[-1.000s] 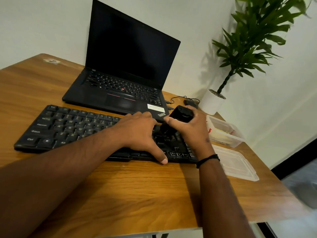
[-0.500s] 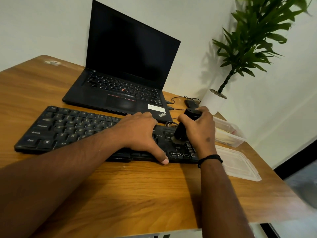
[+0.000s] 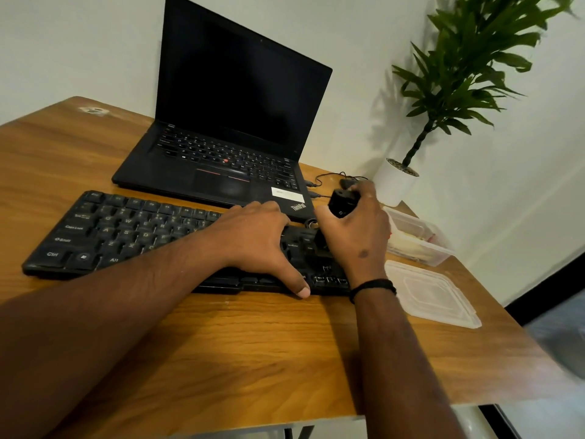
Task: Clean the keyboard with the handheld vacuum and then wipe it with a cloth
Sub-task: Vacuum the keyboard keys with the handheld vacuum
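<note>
While the black full-size keyboard (image 3: pixel 133 236) lies flat across the wooden table (image 3: pixel 253 350), both of the person's hands work at its right end. Their left hand (image 3: pixel 262 239) rests palm-down on the keys, fingers relaxed and nearly straight, the thumb reaching to the keyboard's near edge at about 5 o'clock from the palm. At 3 o'clock from it, just beside, the right hand (image 3: pixel 361 236) has its fingers and thumb curled round a small black handheld vacuum (image 3: pixel 342 202), held roughly upright over the right-hand keys (whether its lower end touches the keys is hidden by the hand). A black band sits on that wrist.

At 12 o'clock from the keyboard stands an open black laptop (image 3: pixel 228 122) with a dark screen. At 3 o'clock lie a clear plastic container (image 3: pixel 418 239) and, nearer the viewer, its flat clear lid (image 3: pixel 433 293). A green plant in a white pot (image 3: pixel 395 182) stands at about 1 o'clock.
</note>
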A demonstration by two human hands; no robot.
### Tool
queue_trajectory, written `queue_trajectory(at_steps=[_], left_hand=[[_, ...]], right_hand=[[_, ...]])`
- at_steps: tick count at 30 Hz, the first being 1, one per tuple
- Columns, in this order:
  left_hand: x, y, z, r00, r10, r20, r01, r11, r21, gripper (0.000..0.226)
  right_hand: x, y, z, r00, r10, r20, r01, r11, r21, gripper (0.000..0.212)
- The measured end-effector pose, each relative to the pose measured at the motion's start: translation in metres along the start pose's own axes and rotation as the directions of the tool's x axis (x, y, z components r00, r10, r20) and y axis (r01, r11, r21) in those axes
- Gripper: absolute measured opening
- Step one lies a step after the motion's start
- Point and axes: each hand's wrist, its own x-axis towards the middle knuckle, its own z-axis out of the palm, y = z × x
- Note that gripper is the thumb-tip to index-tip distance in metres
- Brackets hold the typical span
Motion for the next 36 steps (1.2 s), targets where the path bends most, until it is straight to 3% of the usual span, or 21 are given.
queue_trajectory(at_steps=[3,5,9,11,14,17,21,23,29,33,36], left_hand=[[0.0,0.0,0.001,1.0,0.003,-0.003,-0.003,1.0,0.02,0.12],[-0.001,-0.001,0.001,1.0,0.002,0.003,-0.002,1.0,0.019,0.122],[-0.001,0.0,-0.001,1.0,-0.002,0.015,0.002,1.0,0.004,0.122],[-0.001,0.0,-0.001,1.0,-0.006,0.014,0.005,1.0,0.004,0.12],[-0.001,0.001,-0.001,1.0,-0.006,0.017,0.006,1.0,0.013,0.126],[-0.003,0.002,-0.002,1.0,-0.003,0.018,0.003,1.0,0.007,0.125],[-0.002,0.002,-0.003,1.0,-0.004,0.019,0.004,1.0,-0.008,0.118],[-0.001,0.0,-0.003,1.0,-0.007,0.021,0.007,1.0,-0.016,0.12],[0.0,-0.001,0.0,1.0,0.0,0.01,0.0,1.0,-0.008,0.124],[-0.001,-0.001,0.0,1.0,0.009,0.019,-0.009,1.0,0.003,0.12],[-0.001,0.0,-0.001,1.0,0.003,0.021,-0.003,1.0,0.001,0.123]], right_hand=[[-0.003,-0.008,0.009,0.996,-0.02,0.09,0.002,0.98,0.201,0.032],[0.0,-0.005,0.011,0.995,0.005,0.103,-0.031,0.969,0.246,0.031],[0.006,0.008,0.003,0.998,0.062,-0.024,-0.06,0.997,0.049,0.039],[0.006,0.007,0.003,0.999,0.021,-0.04,-0.019,0.999,0.049,0.034],[0.001,-0.001,0.01,0.997,-0.037,0.067,0.021,0.973,0.229,0.028],[0.002,-0.004,0.013,0.994,0.011,0.111,-0.053,0.921,0.386,0.028],[0.007,0.006,0.006,0.997,0.071,-0.012,-0.069,0.994,0.089,0.036],[0.006,0.009,0.003,0.995,0.081,-0.052,-0.079,0.996,0.04,0.039],[-0.002,-0.006,0.012,0.987,0.047,0.154,-0.101,0.924,0.37,0.032],[0.001,-0.001,0.006,0.962,0.222,0.161,-0.267,0.891,0.367,0.036],[0.002,-0.001,0.002,0.949,0.248,0.193,-0.305,0.874,0.378,0.028]])
